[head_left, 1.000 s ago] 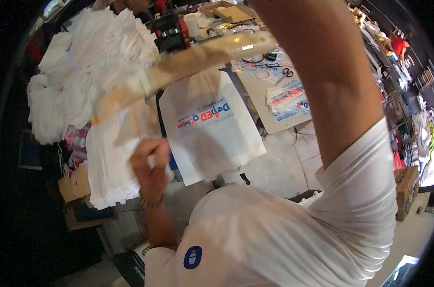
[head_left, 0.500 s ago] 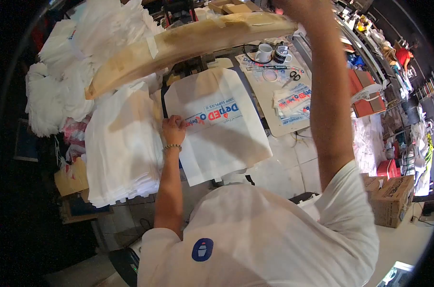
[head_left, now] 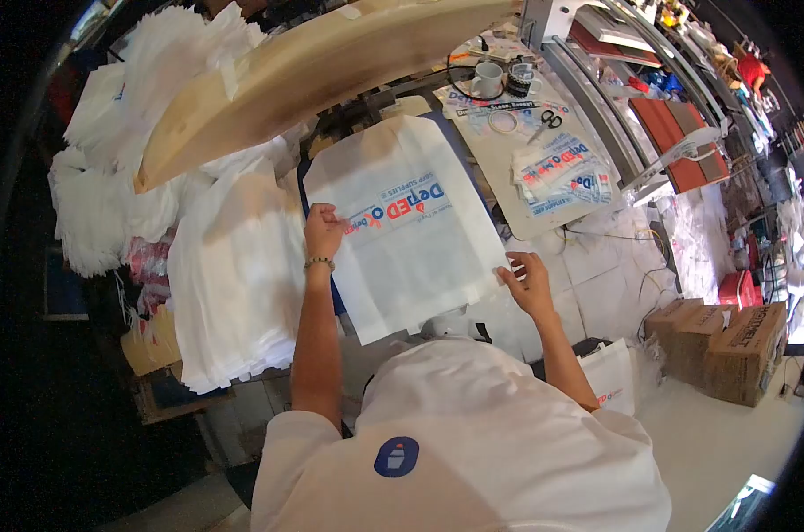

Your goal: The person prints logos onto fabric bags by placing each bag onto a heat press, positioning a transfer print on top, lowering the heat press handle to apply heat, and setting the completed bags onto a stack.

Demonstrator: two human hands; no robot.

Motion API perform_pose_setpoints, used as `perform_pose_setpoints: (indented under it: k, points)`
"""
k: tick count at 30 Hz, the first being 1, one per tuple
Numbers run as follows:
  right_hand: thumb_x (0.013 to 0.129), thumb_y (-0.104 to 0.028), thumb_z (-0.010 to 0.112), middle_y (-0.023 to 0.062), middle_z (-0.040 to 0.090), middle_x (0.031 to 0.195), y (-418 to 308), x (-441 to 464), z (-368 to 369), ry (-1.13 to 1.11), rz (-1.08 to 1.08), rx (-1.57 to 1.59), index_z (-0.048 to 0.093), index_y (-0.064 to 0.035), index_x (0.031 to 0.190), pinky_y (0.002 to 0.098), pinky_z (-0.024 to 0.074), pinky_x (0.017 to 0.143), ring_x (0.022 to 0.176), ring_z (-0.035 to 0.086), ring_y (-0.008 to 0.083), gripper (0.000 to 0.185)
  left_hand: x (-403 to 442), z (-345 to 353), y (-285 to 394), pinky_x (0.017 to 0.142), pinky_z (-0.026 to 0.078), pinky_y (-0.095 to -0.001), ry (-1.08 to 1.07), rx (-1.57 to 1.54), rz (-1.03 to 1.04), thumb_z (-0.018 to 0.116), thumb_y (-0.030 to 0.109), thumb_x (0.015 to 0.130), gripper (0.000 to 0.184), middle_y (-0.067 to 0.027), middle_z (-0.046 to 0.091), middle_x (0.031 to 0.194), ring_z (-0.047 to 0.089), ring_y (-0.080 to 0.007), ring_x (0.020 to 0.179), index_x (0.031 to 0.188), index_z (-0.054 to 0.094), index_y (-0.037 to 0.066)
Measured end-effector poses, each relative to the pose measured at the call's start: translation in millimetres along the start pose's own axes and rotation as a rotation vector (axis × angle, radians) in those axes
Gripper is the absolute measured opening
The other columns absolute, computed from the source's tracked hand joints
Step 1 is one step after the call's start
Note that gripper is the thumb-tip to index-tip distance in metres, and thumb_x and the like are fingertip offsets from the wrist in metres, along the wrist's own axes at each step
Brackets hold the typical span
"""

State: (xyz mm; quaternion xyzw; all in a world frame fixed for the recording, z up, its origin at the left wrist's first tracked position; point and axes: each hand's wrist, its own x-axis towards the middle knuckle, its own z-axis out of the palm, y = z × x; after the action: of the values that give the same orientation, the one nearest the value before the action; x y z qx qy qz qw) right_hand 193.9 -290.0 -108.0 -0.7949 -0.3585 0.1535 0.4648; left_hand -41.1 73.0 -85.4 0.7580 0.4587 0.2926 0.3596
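A flat white bag (head_left: 402, 275) with blue and red lettering lies in front of me over a dark-edged press bed. At its left edge, my left hand (head_left: 324, 232) has its fingers curled and closed on the material, a beaded bracelet on the wrist. My right hand (head_left: 528, 282) pinches the bag's lower right edge between thumb and fingers. Above the far end arches a long press head wrapped in tan paper (head_left: 331, 84). Immediately left of the bag is a thick stack of plain white bags (head_left: 238, 275).
A side board (head_left: 526, 226) at right carries printed transfer sheets (head_left: 562, 173), scissors (head_left: 551, 119), a tape roll (head_left: 502, 121) and a white mug (head_left: 487, 80). White material (head_left: 185, 62) is heaped at far left. Cardboard boxes (head_left: 743, 355) stand on the floor at right.
My right arm has come down from the far end of the press head to the bag's right edge. The press head appears higher in view. My left hand stays at the left edge.
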Motion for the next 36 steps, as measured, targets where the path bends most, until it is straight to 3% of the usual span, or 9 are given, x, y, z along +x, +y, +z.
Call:
perform_pose_setpoints:
  k: [3,8,14,22,25,27,31,32,36]
  points:
    - [0.08,-0.025,0.081,0.0136,0.062,0.094,-7,2,2,0.04,0.028,0.039,0.065,-0.0025,0.116,0.0317,0.0519,0.065,0.073,0.062,0.0204,0.045,-2,8,4,0.07,0.056,-0.0399,0.076,-0.096,0.034,0.075,0.01,0.076,0.019,-0.013,0.069,0.086,0.068,-0.0297,0.074,0.092,0.067,0.004]
    - [0.082,-0.026,0.08,0.0085,0.064,0.086,-19,20,2,0.008,0.177,0.193,0.065,-0.0022,0.118,0.0294,0.0496,0.064,0.072,0.058,0.0148,0.046,-56,52,42,0.062,0.048,-0.0461,0.04,0.493,0.8,0.066,0.006,0.076,0.007,-0.0087,0.059,0.073,0.061,-0.0308,0.071,0.07,0.064,0.008]
    - [0.093,-0.032,0.069,0.0068,0.063,0.081,-8,61,14,0.018,0.095,0.264,0.065,-0.0013,0.116,0.0289,0.0489,0.063,0.069,0.058,0.0137,0.039,-158,92,104,0.077,0.047,-0.0431,-0.335,0.213,0.779,0.067,0.01,0.079,0.004,-0.0089,0.06,0.086,0.059,-0.029,0.084,0.08,0.07,0.007]
    - [0.099,-0.049,0.053,0.0075,0.063,0.082,-22,111,7,-0.166,0.29,0.478,0.065,-0.0004,0.107,0.0272,0.0474,0.068,0.075,0.059,0.0145,0.051,-189,78,117,0.085,0.048,-0.0417,-0.41,0.088,0.784,0.063,0.006,0.081,0.008,-0.0091,0.065,0.103,0.06,-0.0274,0.096,0.086,0.07,0.006]
    - [0.096,-0.044,0.061,0.0074,0.064,0.083,-28,136,20,-0.166,0.175,0.433,0.065,-0.0004,0.111,0.0295,0.0488,0.07,0.075,0.06,0.0176,0.046,-207,56,127,0.087,0.051,-0.0431,-0.845,-0.096,0.507,0.064,0.006,0.083,0.012,-0.013,0.068,0.099,0.064,-0.0324,0.095,0.093,0.07,0.002]
    - [0.09,-0.034,0.072,0.0082,0.064,0.086,-30,153,39,-0.046,-0.044,0.303,0.066,-0.0021,0.117,0.0324,0.049,0.074,0.079,0.06,0.0202,0.042,-213,45,126,0.087,0.052,-0.0413,-1.293,-0.26,0.097,0.064,0.005,0.086,0.018,-0.0148,0.07,0.099,0.066,-0.0354,0.096,0.103,0.067,0.001]
    - [0.083,-0.014,0.071,0.0132,0.067,0.109,-22,170,51,-0.242,-0.158,0.213,0.064,-0.0022,0.124,0.033,0.0472,0.089,0.1,0.061,0.0219,0.044,-226,51,81,0.087,0.053,-0.039,-1.169,-0.121,0.025,0.063,0.005,0.088,0.019,-0.0151,0.07,0.108,0.067,-0.0357,0.097,0.107,0.065,0.001]
    - [0.083,-0.008,0.067,0.0144,0.067,0.119,-26,166,39,-0.357,-0.166,0.163,0.063,-0.0003,0.125,0.0323,0.0452,0.097,0.109,0.061,0.0223,0.043,-231,51,73,0.087,0.053,-0.0408,-1.035,0.006,0.17,0.062,0.005,0.088,0.021,-0.0154,0.07,0.107,0.067,-0.0363,0.095,0.108,0.065,0.002]
    - [0.084,-0.007,0.066,0.0106,0.065,0.125,-13,87,-27,-0.168,-0.046,0.423,0.061,-0.0034,0.132,0.0322,0.0462,0.096,0.109,0.06,0.0179,0.049,-247,64,44,0.088,0.054,-0.0442,-0.914,0.488,0.412,0.06,0.006,0.088,0.028,-0.017,0.069,0.113,0.066,-0.0375,0.099,0.115,0.066,0.004]
